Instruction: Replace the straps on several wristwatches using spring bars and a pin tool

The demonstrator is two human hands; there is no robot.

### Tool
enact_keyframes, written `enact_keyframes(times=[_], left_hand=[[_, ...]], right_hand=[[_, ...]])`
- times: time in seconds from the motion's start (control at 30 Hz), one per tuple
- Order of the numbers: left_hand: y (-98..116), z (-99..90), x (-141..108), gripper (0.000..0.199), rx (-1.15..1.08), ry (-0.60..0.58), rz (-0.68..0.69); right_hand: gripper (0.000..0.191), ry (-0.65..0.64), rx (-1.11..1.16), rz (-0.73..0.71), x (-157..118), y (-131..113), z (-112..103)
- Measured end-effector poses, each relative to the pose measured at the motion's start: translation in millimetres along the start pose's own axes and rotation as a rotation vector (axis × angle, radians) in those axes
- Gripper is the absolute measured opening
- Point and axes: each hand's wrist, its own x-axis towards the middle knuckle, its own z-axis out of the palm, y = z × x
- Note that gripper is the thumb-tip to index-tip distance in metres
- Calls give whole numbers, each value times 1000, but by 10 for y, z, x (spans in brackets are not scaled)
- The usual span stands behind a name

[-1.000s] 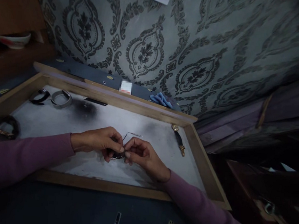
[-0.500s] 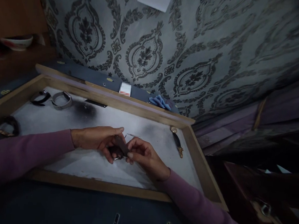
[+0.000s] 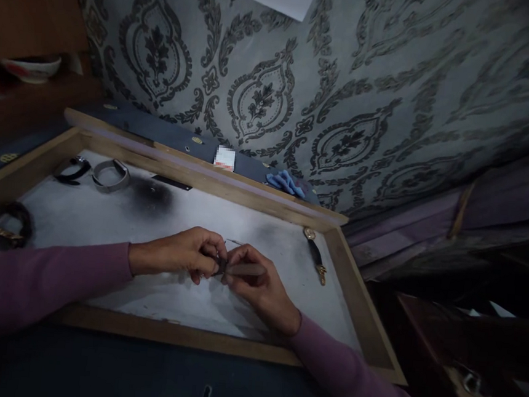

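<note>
Over the shallow wooden tray (image 3: 178,333), my left hand (image 3: 190,255) and my right hand (image 3: 263,288) meet on one dark wristwatch (image 3: 220,269). The fingers of my left hand are closed around its dark part and hide most of it. Between the thumb and fingers of my right hand, a brown-grey watch strap (image 3: 248,270) points to the right, slightly blurred. Just behind the fingertips, a thin metal tool (image 3: 233,241) lies on the white tray bottom, partly covered by my right hand.
Inside the tray, a black-strap watch (image 3: 73,172), a grey-band watch (image 3: 111,176) and a dark watch (image 3: 5,231) lie left. A gold-and-black watch (image 3: 315,255) is at right, a flat black strip (image 3: 172,182) at the back. A blue cloth (image 3: 285,183) sits behind the rim.
The watch has been turned between my hands: its strap now stretches across my right fingers. My left hand has gone from a loose, cupped hold to a pinch. The view has shifted slightly.
</note>
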Motion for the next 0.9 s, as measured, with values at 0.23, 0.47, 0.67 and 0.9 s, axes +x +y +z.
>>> enact_keyframes(times=[0.23,0.47,0.67,0.9], left_hand=[[37,8,0,17,54,18,-8],[-24,16,41,18,-6,37,-26],[-30,29,35,15,20,59,-11],[-15,37,11,14,6,41,-30]], right_hand=[[28,17,8,5,-5,12,10],[25,28,-16,-7,-17,11,-1],[25,39,-33,13,-36,19,8],[22,39,-62,-37,-44,71,1]])
